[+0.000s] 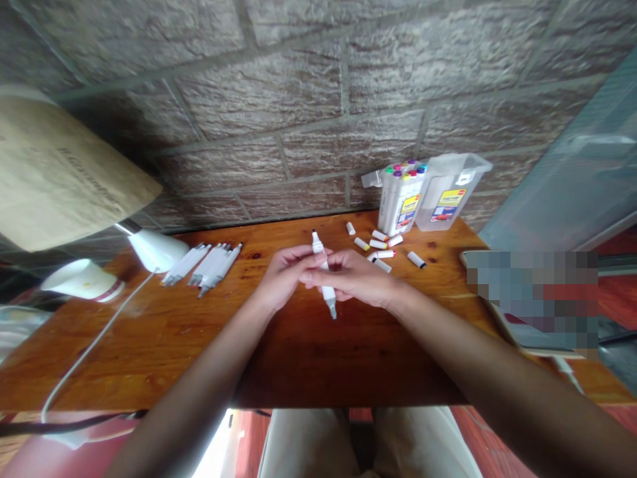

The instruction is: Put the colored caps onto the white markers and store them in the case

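Observation:
Both of my hands meet over the middle of the table, closed around one white marker (327, 292). It is uncapped at the far end, where a dark tip shows, and a grey tip points toward me. My left hand (288, 273) grips it from the left; my right hand (361, 277) has its fingers around it from the right. Just beyond my right hand lie several loose white caps (382, 253) with coloured ends. Left of my hands, several uncapped markers (215, 264) rest side by side in groups.
A clear case of capped markers (398, 199) stands by the wall beside an open, clear box (445, 196). At left are a lamp (156, 249) with a paper shade, its white cord (99, 342) and a tipped paper cup (82, 279). A blurred-out device (537, 305) lies at right.

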{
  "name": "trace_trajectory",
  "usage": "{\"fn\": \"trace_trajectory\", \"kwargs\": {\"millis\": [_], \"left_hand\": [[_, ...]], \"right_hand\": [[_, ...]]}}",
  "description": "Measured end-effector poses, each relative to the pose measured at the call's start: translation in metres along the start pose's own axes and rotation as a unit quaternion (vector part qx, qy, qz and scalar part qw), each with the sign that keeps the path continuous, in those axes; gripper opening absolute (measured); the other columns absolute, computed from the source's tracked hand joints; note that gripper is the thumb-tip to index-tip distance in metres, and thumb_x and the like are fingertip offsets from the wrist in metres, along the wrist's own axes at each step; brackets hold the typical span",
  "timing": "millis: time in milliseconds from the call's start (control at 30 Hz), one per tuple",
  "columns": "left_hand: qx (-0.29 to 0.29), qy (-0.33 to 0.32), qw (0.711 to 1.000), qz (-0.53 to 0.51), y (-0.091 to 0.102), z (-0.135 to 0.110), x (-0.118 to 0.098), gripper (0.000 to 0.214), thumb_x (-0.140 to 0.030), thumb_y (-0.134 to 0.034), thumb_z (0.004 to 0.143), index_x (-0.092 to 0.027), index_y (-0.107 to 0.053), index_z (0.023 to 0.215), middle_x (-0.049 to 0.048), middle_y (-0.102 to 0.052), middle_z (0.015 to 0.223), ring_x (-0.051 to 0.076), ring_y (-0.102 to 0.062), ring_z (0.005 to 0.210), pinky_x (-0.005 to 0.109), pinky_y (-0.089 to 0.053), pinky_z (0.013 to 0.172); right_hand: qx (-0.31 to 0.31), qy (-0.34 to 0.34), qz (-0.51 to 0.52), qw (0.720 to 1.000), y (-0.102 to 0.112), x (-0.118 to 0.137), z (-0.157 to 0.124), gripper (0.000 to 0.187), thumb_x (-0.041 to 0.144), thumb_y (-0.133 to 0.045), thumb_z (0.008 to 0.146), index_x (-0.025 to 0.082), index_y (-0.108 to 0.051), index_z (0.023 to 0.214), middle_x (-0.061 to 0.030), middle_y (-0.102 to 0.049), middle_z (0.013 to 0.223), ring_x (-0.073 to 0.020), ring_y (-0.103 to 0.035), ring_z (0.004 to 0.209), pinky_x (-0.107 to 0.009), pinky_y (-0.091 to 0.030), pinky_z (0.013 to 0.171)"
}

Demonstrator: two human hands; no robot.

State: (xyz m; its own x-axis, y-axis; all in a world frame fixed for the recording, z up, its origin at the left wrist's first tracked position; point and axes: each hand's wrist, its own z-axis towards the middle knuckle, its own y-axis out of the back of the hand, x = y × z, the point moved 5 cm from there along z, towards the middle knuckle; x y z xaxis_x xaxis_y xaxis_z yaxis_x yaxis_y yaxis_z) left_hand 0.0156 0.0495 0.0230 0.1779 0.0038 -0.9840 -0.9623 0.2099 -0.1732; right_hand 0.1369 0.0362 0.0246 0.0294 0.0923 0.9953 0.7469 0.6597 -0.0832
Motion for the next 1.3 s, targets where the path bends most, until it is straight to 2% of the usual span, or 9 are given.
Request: {"fn": "trace_trajectory", "kwargs": {"millis": [100, 200, 300, 433, 533, 733, 867, 1000, 1300], "left_hand": [[-0.019, -0.027, 0.999, -0.033, 0.005, 0.001, -0.004, 0.032, -0.043, -0.087, 0.066, -0.014, -0.078, 0.076, -0.0006, -0.062, 0.059, 0.007, -0.05, 0.048, 0.022, -0.041, 0.049], [-0.038, -0.031, 0.997, -0.062, 0.009, 0.003, -0.006, 0.034, -0.046, -0.085, 0.067, -0.014, -0.073, 0.069, 0.0, -0.063, 0.061, 0.011, -0.058, 0.055, 0.025, -0.049, 0.057], [-0.067, -0.02, 0.995, -0.075, 0.011, 0.004, -0.005, 0.038, -0.048, -0.086, 0.064, -0.014, -0.071, 0.07, 0.0001, -0.063, 0.062, 0.012, -0.059, 0.057, 0.025, -0.05, 0.058], [-0.096, -0.015, 0.992, -0.081, 0.013, 0.005, -0.005, 0.042, -0.05, -0.087, 0.061, -0.014, -0.07, 0.071, -0.0018, -0.058, 0.058, 0.009, -0.054, 0.051, 0.024, -0.047, 0.053], [-0.104, -0.017, 0.99, -0.094, 0.015, 0.006, -0.004, 0.041, -0.049, -0.088, 0.061, -0.014, -0.07, 0.071, -0.0019, -0.059, 0.06, 0.008, -0.051, 0.05, 0.023, -0.044, 0.049], [-0.118, -0.019, 0.986, -0.113, 0.017, 0.008, -0.004, 0.04, -0.046, -0.091, 0.06, -0.014, -0.069, 0.071, -0.0037, -0.058, 0.061, 0.005, -0.048, 0.049, 0.021, -0.045, 0.05], [-0.132, -0.021, 0.983, -0.127, 0.019, 0.008, -0.005, 0.04, -0.043, -0.092, 0.06, -0.014, -0.067, 0.071, -0.0047, -0.056, 0.06, 0.005, -0.047, 0.049, 0.02, -0.044, 0.049], [-0.149, -0.019, 0.979, -0.14, 0.021, 0.009, -0.003, 0.041, -0.042, -0.093, 0.059, -0.014, -0.066, 0.072, -0.0047, -0.06, 0.063, 0.004, -0.049, 0.05, 0.018, -0.043, 0.049], [-0.165, -0.01, 0.976, -0.141, 0.023, 0.01, 0.002, 0.044, -0.046, -0.092, 0.06, -0.015, -0.064, 0.073, -0.0035, -0.062, 0.065, 0.005, -0.052, 0.051, 0.017, -0.045, 0.049]], "right_hand": [[0.005, 0.016, 0.06, 0.998, 0.0, 0.001, 0.002, 0.049, 0.062, -0.081, 0.071, 0.015, -0.072, 0.078, 0.0059, -0.05, 0.055, -0.0047, -0.037, 0.048, -0.02, -0.023, 0.045], [-0.024, 0.009, 0.077, 0.997, 0.01, 0.005, 0.003, 0.052, 0.065, -0.081, 0.069, 0.014, -0.072, 0.075, -0.0006, -0.063, 0.064, -0.0061, -0.046, 0.052, -0.02, -0.025, 0.045], [-0.1, 0.004, 0.083, 0.992, 0.034, 0.013, 0.002, 0.052, 0.064, -0.081, 0.07, 0.014, -0.076, 0.084, -0.004, -0.069, 0.075, -0.0059, -0.048, 0.054, -0.02, -0.026, 0.044], [-0.235, 0.025, 0.1, 0.966, 0.076, 0.027, -0.006, 0.04, 0.052, -0.085, 0.071, 0.015, -0.073, 0.083, 0.0005, -0.06, 0.067, -0.0044, -0.037, 0.049, -0.021, -0.018, 0.041], [-0.279, 0.021, 0.113, 0.953, 0.092, 0.028, -0.009, 0.034, 0.046, -0.082, 0.076, 0.015, -0.07, 0.082, 0.0024, -0.055, 0.065, -0.0039, -0.033, 0.048, -0.021, -0.015, 0.04], [-0.259, 0.008, 0.05, 0.965, 0.089, 0.017, -0.005, 0.034, 0.047, -0.081, 0.076, 0.015, -0.072, 0.085, 0.0007, -0.059, 0.07, -0.0049, -0.038, 0.051, -0.02, -0.021, 0.041], [-0.244, 0.01, -0.088, 0.966, 0.086, 0.014, -0.004, 0.032, 0.047, -0.076, 0.08, 0.016, -0.073, 0.088, -0.0015, -0.067, 0.077, -0.0068, -0.049, 0.056, -0.019, -0.034, 0.048], [-0.217, 0.012, -0.206, 0.954, 0.079, 0.012, -0.003, 0.028, 0.045, -0.07, 0.085, 0.017, -0.073, 0.085, -0.002, -0.071, 0.079, -0.0085, -0.055, 0.058, -0.021, -0.041, 0.053], [-0.232, 0.059, -0.295, 0.925, 0.078, 0.012, -0.002, 0.033, 0.049, -0.063, 0.087, 0.019, -0.075, 0.083, -0.002, -0.074, 0.074, -0.0127, -0.06, 0.058, -0.024, -0.044, 0.057]]}}
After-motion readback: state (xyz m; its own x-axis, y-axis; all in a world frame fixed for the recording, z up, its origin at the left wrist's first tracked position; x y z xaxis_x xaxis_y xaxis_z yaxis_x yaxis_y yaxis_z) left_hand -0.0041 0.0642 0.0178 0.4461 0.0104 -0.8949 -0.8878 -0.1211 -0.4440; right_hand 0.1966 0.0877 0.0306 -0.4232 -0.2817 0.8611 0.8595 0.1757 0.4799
